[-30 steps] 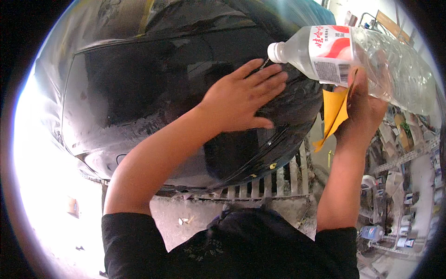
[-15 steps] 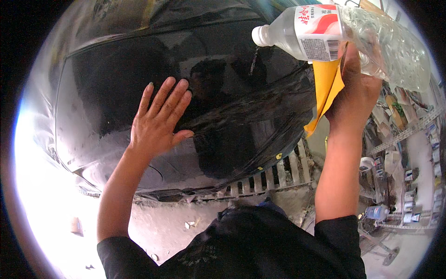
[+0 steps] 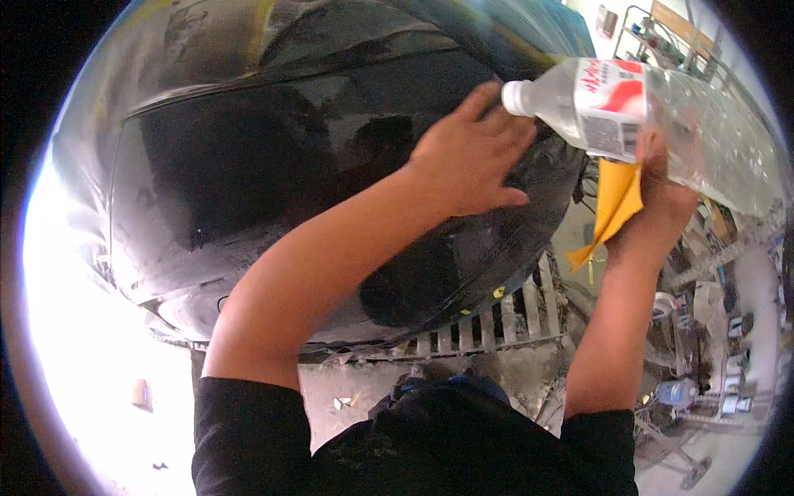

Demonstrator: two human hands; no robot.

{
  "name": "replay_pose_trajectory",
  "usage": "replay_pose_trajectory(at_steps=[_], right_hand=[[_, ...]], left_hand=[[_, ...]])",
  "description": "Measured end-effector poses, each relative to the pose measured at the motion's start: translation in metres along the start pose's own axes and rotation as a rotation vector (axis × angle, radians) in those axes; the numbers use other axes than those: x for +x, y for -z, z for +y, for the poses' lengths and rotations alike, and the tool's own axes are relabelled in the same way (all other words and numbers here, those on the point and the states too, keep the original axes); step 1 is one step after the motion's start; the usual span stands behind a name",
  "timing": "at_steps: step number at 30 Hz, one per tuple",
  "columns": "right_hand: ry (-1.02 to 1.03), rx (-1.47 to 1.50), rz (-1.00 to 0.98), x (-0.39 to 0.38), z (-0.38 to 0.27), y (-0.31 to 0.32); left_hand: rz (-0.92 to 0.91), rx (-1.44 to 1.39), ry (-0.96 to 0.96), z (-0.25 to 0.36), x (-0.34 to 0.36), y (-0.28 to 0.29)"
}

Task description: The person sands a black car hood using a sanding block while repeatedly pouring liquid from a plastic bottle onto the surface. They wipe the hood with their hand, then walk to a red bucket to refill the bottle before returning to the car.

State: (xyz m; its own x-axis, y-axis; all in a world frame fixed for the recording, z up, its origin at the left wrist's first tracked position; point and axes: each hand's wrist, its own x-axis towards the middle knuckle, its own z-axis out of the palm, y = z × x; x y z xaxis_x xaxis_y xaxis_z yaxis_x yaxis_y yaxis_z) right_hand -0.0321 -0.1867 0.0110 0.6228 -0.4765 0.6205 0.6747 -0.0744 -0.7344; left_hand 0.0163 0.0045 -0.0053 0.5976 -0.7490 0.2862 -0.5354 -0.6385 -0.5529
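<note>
A glossy black car body panel (image 3: 273,157), wet in streaks, spreads in front of me. My left hand (image 3: 475,157) lies flat on its right part with the fingers apart, near the mouth of a clear plastic bottle. My right hand (image 3: 657,190) is closed round this bottle (image 3: 703,112), which lies nearly level with its white cap end pointing left. The bottle has a red and white label. Pinched under it in the same hand hangs a folded yellow sheet (image 3: 620,194), perhaps sandpaper.
Clear plastic film (image 3: 198,41) covers the far part of the car. Below the panel's near edge runs a slatted grate (image 3: 488,326). At right stand a shelf rack with cans, a bluish plastic jug (image 3: 676,393) and other clutter. A metal cart (image 3: 662,37) is at the far right.
My left hand has slid right across the panel toward the bottle. The bottle has shifted slightly right and nearer; the water trickling from its cap earlier is no longer visible.
</note>
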Motion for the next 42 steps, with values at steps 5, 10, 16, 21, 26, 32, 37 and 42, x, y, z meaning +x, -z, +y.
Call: replay_pose_trajectory(at_steps=[5,10,16,21,26,32,37,42], right_hand=[[0.071,0.090,0.010,0.009,0.019,0.005],[0.023,0.161,-0.041,-0.003,0.008,-0.015],[0.020,0.175,-0.033,-0.040,-0.007,-0.046],[-0.088,0.256,0.086,-0.083,-0.035,-0.080],[0.039,0.374,0.152,-0.101,-0.040,-0.085],[0.042,0.186,0.148,-0.111,-0.068,-0.085],[-0.033,0.101,0.157,-0.116,-0.087,-0.094],[-0.033,0.032,0.155,-0.120,-0.080,-0.074]], left_hand=[[0.063,-0.067,-0.112,0.002,0.002,-0.008],[0.043,-0.095,-0.114,-0.020,-0.068,0.003],[0.005,-0.032,0.007,-0.057,-0.181,0.011],[-0.068,-0.007,0.151,-0.102,-0.268,0.018],[0.034,0.006,0.235,-0.128,-0.316,0.015],[0.079,-0.100,0.363,-0.117,-0.309,0.013],[0.086,-0.112,0.111,-0.094,-0.230,0.018],[0.144,-0.084,0.045,-0.073,-0.184,0.013]])
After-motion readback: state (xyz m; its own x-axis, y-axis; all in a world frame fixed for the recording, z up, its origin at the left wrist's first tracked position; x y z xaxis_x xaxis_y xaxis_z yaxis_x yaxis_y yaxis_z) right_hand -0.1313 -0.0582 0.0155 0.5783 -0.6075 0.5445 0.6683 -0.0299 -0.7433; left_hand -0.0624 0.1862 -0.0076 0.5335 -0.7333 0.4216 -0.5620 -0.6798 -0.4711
